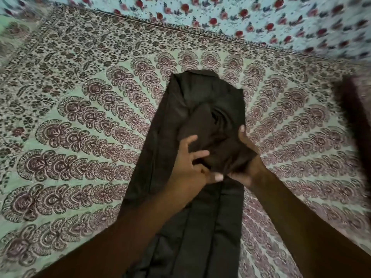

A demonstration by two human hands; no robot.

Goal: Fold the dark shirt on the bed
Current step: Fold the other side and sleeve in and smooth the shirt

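The dark shirt (202, 101) lies on the bed as a long narrow strip running from near the bed's middle toward me, collar end farthest away. Both hands meet on a bunched fold of its cloth at mid-length. My left hand (188, 163) has its thumb pressed on the fabric and its fingers spread over the fold. My right hand (247, 157) grips the same bunched cloth from the right side, its thumb up along the edge. The near part of the shirt (192, 233) lies flat between my forearms, with lengthwise creases.
A patterned green and maroon bedspread (84, 127) covers the bed. A floral sheet or pillow (261, 19) with red flowers lies along the far edge. A blurred dark object (353, 109) sits at the right edge.
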